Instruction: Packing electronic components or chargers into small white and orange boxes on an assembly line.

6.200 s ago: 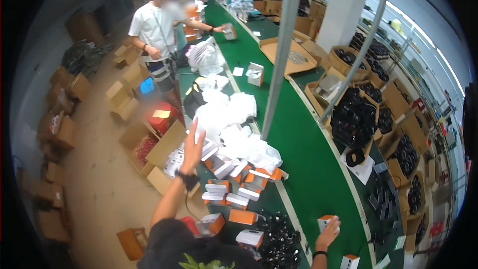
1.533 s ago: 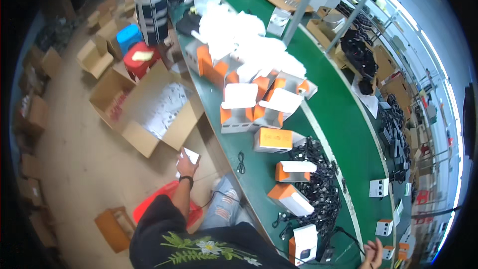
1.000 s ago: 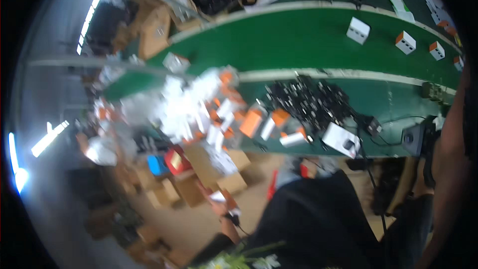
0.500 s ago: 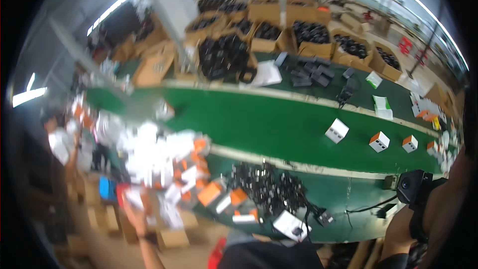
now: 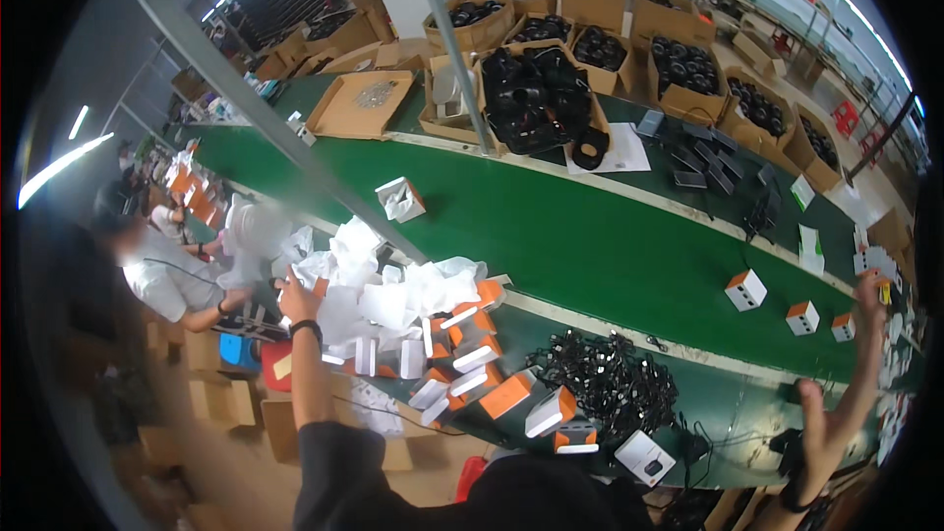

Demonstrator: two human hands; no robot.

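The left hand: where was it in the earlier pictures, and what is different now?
The left hand, down by the floor cartons shortly before, has come up to the heap of white bags on the table. The right hand is now raised, open and empty. The orange-and-white boxes and black cables lie as before.

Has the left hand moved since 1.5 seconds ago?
Yes. The left hand has come up from the floor cartons to the pile of white bags on the table.

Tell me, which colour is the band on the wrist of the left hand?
Black. The wristband sits just below the left hand, seen in the head view.
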